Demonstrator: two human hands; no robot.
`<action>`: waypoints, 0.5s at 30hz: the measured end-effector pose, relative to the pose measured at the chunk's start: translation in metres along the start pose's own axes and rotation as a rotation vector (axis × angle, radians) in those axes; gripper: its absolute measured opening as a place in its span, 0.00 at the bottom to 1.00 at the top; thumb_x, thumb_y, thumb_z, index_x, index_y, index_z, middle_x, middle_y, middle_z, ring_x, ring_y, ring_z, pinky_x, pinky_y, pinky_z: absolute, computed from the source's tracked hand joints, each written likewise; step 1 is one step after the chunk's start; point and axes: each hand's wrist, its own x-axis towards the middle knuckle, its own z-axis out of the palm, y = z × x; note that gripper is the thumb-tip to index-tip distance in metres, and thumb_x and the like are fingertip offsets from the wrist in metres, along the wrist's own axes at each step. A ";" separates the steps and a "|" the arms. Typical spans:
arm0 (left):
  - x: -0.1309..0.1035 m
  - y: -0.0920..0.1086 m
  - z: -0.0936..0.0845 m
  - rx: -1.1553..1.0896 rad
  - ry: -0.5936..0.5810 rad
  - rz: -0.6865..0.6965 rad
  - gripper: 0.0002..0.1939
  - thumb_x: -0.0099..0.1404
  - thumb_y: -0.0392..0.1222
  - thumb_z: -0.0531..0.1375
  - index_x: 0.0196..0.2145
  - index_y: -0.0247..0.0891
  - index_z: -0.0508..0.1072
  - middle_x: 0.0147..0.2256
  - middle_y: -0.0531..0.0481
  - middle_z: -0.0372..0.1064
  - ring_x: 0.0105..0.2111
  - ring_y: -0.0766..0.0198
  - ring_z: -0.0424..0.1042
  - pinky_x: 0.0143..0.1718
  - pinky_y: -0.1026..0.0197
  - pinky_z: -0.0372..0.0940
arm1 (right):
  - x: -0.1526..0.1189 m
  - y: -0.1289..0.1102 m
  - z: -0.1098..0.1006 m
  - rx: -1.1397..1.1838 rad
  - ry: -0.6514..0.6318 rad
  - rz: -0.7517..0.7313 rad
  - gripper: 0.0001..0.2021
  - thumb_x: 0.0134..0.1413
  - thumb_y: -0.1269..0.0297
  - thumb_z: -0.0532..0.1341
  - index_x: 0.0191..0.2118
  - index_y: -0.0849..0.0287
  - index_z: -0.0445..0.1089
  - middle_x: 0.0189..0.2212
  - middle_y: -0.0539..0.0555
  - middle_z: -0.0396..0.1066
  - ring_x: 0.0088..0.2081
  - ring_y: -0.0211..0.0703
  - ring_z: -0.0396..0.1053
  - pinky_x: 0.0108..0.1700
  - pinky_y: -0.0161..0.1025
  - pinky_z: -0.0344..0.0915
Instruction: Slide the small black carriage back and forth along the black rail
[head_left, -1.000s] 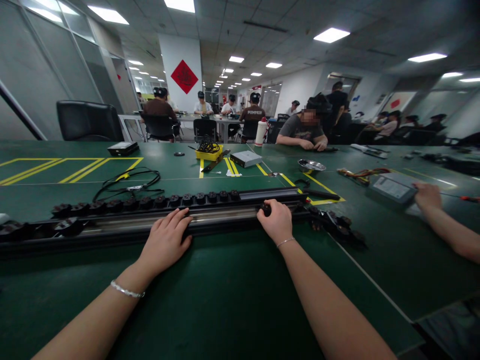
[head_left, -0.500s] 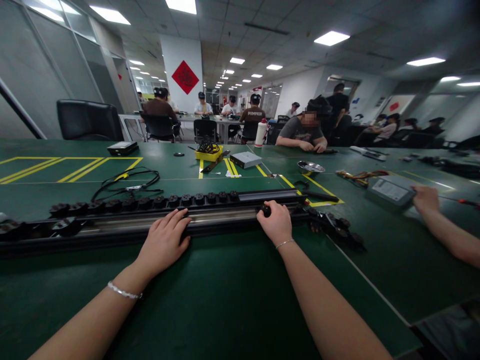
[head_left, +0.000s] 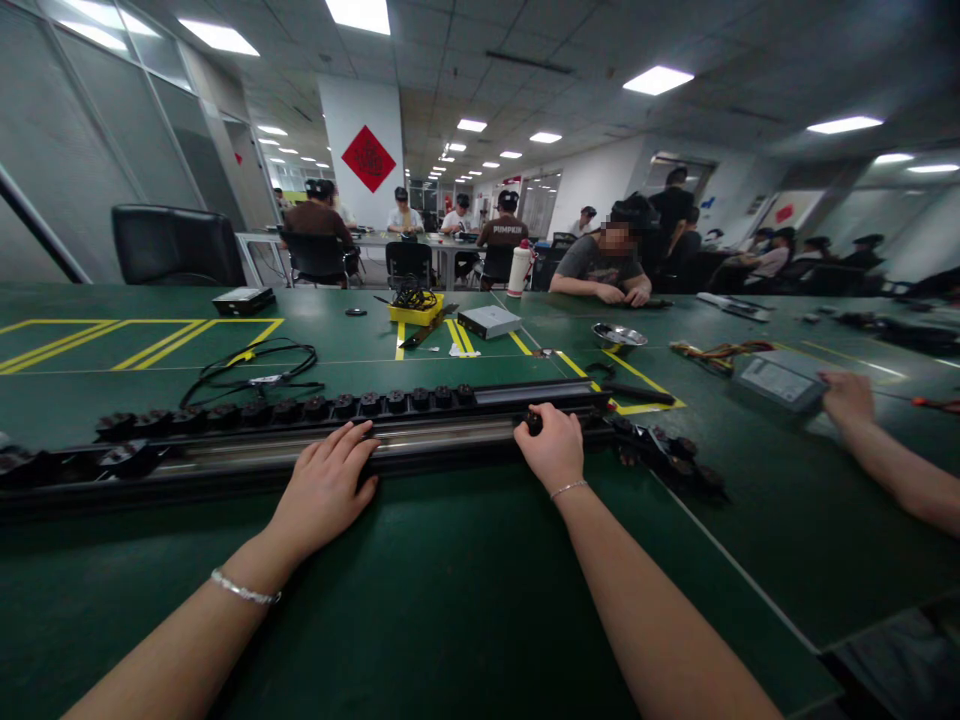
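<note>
A long black metal channel (head_left: 450, 436) with a shiny inner floor lies across the green table in front of me. My left hand (head_left: 324, 488) rests over its near edge, fingers stretched out and lying flat. Farther right, my right hand (head_left: 555, 442) is closed around a small black round piece (head_left: 533, 422) at the channel, probably a socket module; my fingers hide most of it. Behind runs a second black strip with a row of black socket modules (head_left: 371, 403). More modules (head_left: 131, 455) sit in the channel's left end, and a loose cluster of them (head_left: 675, 455) lies off its right end.
A black cable (head_left: 255, 370), a yellow tray (head_left: 415, 307), a grey metal box (head_left: 489, 321) and a metal bowl (head_left: 619, 337) lie beyond the channel. At right, another person's hand (head_left: 851, 402) touches a power supply (head_left: 778, 380). Another person (head_left: 600, 270) sits across the table.
The view has shifted very slightly. Both hands keep their places on the channel, with no other clear change.
</note>
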 end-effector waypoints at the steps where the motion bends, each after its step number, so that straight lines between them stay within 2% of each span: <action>1: 0.000 0.000 0.000 0.003 0.000 0.002 0.22 0.60 0.46 0.50 0.51 0.40 0.65 0.59 0.46 0.56 0.59 0.50 0.54 0.53 0.46 0.55 | 0.000 0.000 0.000 0.002 0.001 0.000 0.11 0.45 0.63 0.55 0.36 0.58 0.67 0.36 0.55 0.72 0.43 0.48 0.66 0.57 0.52 0.46; 4: 0.000 0.000 0.000 0.009 0.007 0.008 0.22 0.61 0.46 0.50 0.53 0.40 0.63 0.59 0.46 0.56 0.59 0.51 0.54 0.53 0.46 0.54 | -0.001 0.000 0.000 0.006 0.015 0.003 0.11 0.45 0.64 0.55 0.37 0.58 0.67 0.37 0.55 0.72 0.44 0.49 0.66 0.57 0.52 0.46; 9: -0.001 0.001 0.000 0.003 0.021 -0.001 0.28 0.61 0.45 0.50 0.58 0.39 0.56 0.59 0.45 0.57 0.59 0.52 0.54 0.54 0.47 0.54 | -0.001 0.004 0.002 0.004 0.047 0.028 0.13 0.44 0.64 0.55 0.39 0.59 0.66 0.40 0.57 0.71 0.46 0.49 0.65 0.58 0.53 0.45; 15: -0.001 0.001 0.000 -0.001 0.023 0.001 0.29 0.61 0.45 0.50 0.59 0.38 0.56 0.59 0.45 0.57 0.59 0.51 0.54 0.54 0.47 0.54 | 0.000 0.005 0.001 0.004 0.042 0.048 0.14 0.44 0.64 0.55 0.39 0.59 0.66 0.39 0.57 0.71 0.46 0.49 0.65 0.58 0.53 0.44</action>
